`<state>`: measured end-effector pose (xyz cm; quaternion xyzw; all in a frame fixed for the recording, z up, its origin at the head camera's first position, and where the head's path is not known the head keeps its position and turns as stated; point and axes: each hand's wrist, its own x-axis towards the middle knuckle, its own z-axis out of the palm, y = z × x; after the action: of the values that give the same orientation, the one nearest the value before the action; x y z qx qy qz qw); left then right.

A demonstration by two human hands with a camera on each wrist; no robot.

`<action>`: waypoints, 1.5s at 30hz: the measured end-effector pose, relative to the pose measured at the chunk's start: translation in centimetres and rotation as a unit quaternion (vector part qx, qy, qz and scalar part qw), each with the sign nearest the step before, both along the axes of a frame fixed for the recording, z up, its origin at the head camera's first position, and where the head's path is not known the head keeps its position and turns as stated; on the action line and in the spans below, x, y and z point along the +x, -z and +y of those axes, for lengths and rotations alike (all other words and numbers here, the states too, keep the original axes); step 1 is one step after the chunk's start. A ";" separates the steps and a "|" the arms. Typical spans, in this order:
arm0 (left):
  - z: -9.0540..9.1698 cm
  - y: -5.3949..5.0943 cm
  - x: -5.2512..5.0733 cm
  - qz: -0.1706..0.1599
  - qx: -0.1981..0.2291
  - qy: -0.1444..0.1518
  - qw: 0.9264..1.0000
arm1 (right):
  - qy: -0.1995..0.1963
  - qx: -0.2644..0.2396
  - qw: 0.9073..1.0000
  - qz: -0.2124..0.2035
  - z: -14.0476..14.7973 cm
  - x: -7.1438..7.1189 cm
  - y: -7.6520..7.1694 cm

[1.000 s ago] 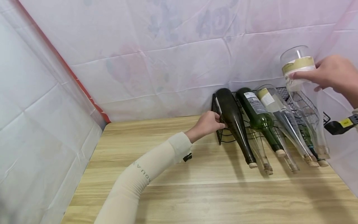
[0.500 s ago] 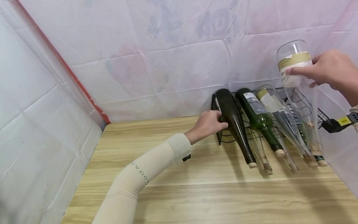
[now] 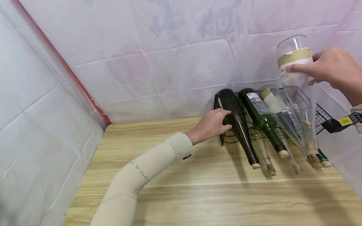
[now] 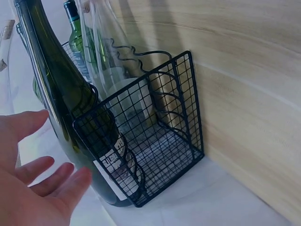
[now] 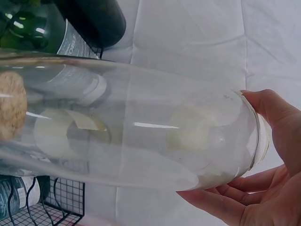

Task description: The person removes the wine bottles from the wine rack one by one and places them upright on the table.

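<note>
The right grip (image 3: 329, 67) holds a clear bottle (image 3: 298, 91) near its base, thumb on one side and fingers on the other, over the right end of a black wire rack (image 4: 164, 127). The bottle stands base up, its corked neck pointing down and a little toward the person; this long axis looks steeper than that of the dark bottle (image 3: 237, 122) and green bottle (image 3: 260, 116) lying in the rack. Whether it touches the rack or a neighbour, I cannot tell. The left grip (image 3: 212, 124) is loosely spread and holds nothing, beside the dark bottle at the rack's left end, so the right one is clearly nearer. Just behind the rack rises the white sheet (image 3: 181, 72), and the bench (image 3: 198, 197) edge runs close on the right; more room lies above, and toward the person past the corks.
</note>
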<state>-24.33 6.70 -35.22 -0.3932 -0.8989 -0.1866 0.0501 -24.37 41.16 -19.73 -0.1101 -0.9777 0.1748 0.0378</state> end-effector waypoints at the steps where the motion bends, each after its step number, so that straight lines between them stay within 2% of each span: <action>1: 0.0 -0.1 0.1 0.006 -0.004 0.006 1.000 | 0.001 0.002 1.000 0.000 -0.2 0.0 -0.1; 7: 0.0 -0.5 0.5 0.070 -0.033 0.045 0.996 | 0.004 -0.014 1.000 0.003 -0.8 0.1 -0.1; 13: 0.2 -0.8 0.6 0.147 -0.049 0.080 0.985 | 0.005 -0.050 0.999 0.005 -1.7 0.1 -0.2; 16: 0.4 -0.8 0.6 0.184 -0.052 0.097 0.977 | 0.000 -0.059 0.998 0.012 -2.3 0.1 -0.2; 20: 0.6 -0.8 0.5 0.248 -0.051 0.131 0.958 | -0.007 -0.065 0.998 0.019 -3.0 0.2 -0.3; 24: 0.9 -1.4 0.7 0.307 -0.054 0.153 0.938 | -0.010 -0.073 0.997 0.023 -3.4 0.1 -0.3; 30: 1.4 -2.4 1.0 0.361 -0.078 0.165 0.914 | -0.015 -0.086 0.996 0.024 -4.2 0.2 -0.4; 36: 1.7 -2.5 1.1 0.423 -0.092 0.180 0.883 | -0.023 -0.083 0.996 0.030 -5.5 0.3 -0.6; 38: 1.9 -2.5 1.2 0.434 -0.101 0.186 0.876 | -0.027 -0.081 0.996 0.034 -5.8 0.4 -0.8; 41: 2.1 -2.9 1.6 0.437 -0.118 0.197 0.870 | -0.032 -0.079 0.995 0.042 -6.3 0.5 -1.2; 45: 2.3 -3.2 1.9 0.447 -0.133 0.219 0.857 | -0.031 -0.076 0.995 0.050 -6.9 0.5 -1.6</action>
<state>-22.41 9.01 -31.99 -0.6240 -0.6866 0.1241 0.3518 -23.83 34.24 -18.09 -0.0739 -0.9614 0.2549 0.0725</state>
